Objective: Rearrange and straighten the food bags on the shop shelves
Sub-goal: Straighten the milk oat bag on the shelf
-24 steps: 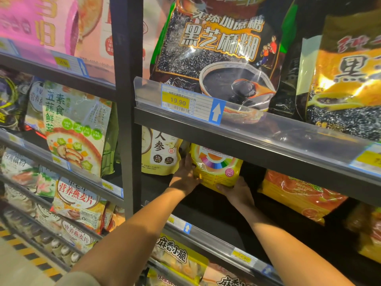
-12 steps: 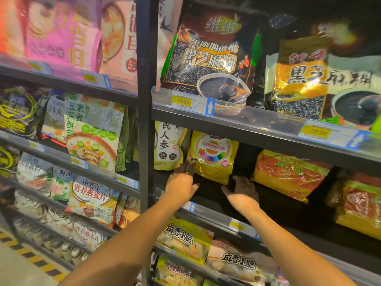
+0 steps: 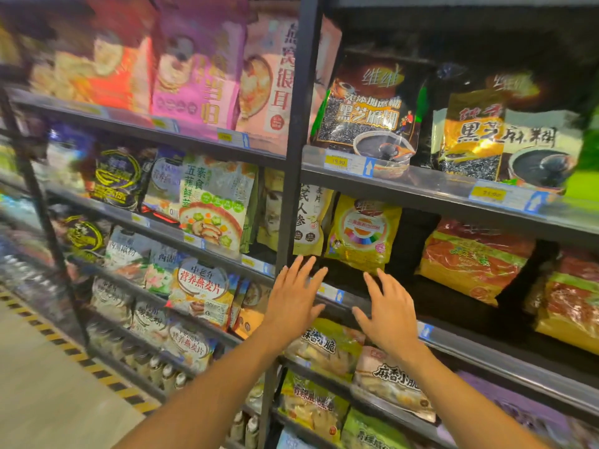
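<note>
Yellow bag [image 3: 363,234] stands upright near the shelf's [image 3: 486,354] left end. Left hand [image 3: 293,296] and right hand [image 3: 387,314] hover, fingers released (slumped orange bags [image 3: 470,257] likely remain).

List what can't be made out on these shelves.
Head view:
Top-left bags: motion blur, print unreadable.
Cream ginseng bag: left part hidden by the black upright.
Dark gap beside the yellow bag: too shadowed to see contents.
Orange bag at right: cut off by the frame edge.
</note>
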Demonstrator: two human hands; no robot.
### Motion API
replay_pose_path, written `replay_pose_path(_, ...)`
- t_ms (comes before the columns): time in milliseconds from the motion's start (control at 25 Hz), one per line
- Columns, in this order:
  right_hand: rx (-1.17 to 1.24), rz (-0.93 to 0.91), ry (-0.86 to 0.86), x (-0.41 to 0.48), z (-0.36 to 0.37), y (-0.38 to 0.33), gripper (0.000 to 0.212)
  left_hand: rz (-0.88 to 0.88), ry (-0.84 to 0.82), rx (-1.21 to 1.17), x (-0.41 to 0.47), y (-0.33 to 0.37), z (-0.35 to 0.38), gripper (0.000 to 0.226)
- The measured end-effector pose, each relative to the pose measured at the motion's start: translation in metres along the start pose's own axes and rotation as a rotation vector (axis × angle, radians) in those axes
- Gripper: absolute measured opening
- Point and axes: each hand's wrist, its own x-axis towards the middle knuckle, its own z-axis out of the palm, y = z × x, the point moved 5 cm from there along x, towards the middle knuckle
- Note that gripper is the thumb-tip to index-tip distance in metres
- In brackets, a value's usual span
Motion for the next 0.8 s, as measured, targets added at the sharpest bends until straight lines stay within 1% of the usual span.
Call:
replay_pose_path(120, 0.010, -0.058, 0.001, -0.011, -0.013, -0.039, 0.083, -0.067, 0.005, 0.051, -0.038, -0.030, -0.022, 0.078)
replay_pose_path(240, 0.073, -0.120, 0.004, -0.016, -0.028, -0.089, 0.079, -0.144, 0.025, 0.078, -0.076, -0.071, -0.053, 0.077)
replay_pose_path(320, 0.123, -0.167, 0.015, -0.015, -0.038, -0.125, 0.076, -0.210, 0.027, 0.087, -0.098, -0.100, -0.073, 0.076)
replay_pose_path(480, 0.162, -0.289, 0.032, -0.006, -0.049, -0.195, 0.077, -0.334, 0.020, 0.162, -0.139, -0.159, -0.099, 0.080)
replay_pose_path(680, 0.251, -0.421, 0.026, 0.016, -0.049, -0.284, 0.077, -0.495, 0.049, 0.212, -0.180, -0.235, -0.127, 0.079)
replay_pose_path(800, 0.290, -0.460, 0.003, 0.035, -0.036, -0.327, 0.080, -0.541, 0.053, 0.240, -0.192, -0.271, -0.138, 0.080)
